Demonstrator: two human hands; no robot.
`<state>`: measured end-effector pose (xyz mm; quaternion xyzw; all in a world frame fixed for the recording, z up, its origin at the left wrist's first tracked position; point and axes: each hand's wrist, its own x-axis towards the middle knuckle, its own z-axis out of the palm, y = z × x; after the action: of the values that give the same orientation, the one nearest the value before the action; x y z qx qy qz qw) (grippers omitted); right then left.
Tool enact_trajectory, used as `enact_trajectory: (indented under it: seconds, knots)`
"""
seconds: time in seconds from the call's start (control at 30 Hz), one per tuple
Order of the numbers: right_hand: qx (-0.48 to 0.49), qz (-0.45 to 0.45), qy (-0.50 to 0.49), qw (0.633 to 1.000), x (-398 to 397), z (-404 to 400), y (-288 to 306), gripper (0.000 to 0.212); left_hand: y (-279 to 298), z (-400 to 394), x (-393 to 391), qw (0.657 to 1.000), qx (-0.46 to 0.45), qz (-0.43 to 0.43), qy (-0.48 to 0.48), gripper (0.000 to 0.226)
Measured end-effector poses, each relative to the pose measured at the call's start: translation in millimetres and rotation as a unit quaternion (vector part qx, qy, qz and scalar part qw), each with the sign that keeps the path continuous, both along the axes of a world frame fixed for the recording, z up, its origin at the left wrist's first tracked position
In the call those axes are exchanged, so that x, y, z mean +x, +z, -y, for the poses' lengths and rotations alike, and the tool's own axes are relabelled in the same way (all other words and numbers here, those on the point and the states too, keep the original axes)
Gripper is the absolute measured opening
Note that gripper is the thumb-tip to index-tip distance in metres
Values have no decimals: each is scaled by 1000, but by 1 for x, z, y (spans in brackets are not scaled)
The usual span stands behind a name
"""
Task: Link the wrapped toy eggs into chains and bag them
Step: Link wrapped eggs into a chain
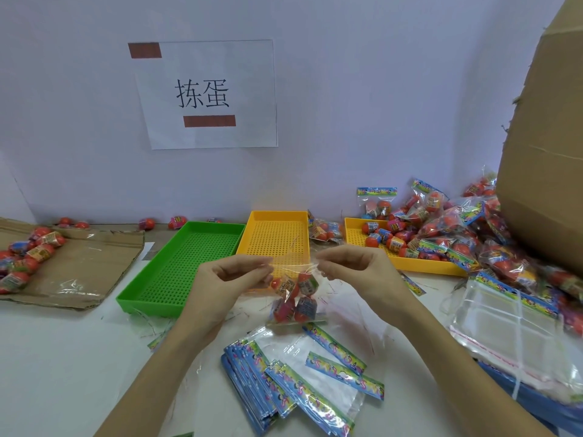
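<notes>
Head view: I take the empty green perforated plastic tray [186, 266] as landmark. Just right of it, my left hand [220, 279] and right hand [356, 272] pinch the mouth of a clear plastic bag [295, 298] of red wrapped toy eggs [303, 307]. I judge sealing in progress. Finished bags [457, 228] pile far right. Loose eggs [25, 260] on brown cardboard, left of it, remain. Empty header bags [299, 383] wait below.

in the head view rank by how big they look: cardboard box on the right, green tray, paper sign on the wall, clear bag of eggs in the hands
1. cardboard box, though it is cut off by the frame
2-3. paper sign and green tray: too alike to rank
4. clear bag of eggs
</notes>
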<state>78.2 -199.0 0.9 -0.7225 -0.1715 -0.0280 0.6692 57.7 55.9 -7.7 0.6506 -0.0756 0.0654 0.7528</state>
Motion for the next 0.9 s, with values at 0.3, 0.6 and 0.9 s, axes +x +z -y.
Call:
enact_trajectory:
  seconds: [0.3,0.6,0.9]
  knots:
    - [-29,14,22,999,-1,4,-1,20,-5,-8,3,996,87,28,-5,24]
    - [-154,83,-4,985,-1,4,4,31,-3,-11,1,987,136,85,-15,15]
    - [-70,-22,-21,997,-1,-9,-4,9,-8,2,3,998,52,20,21,26]
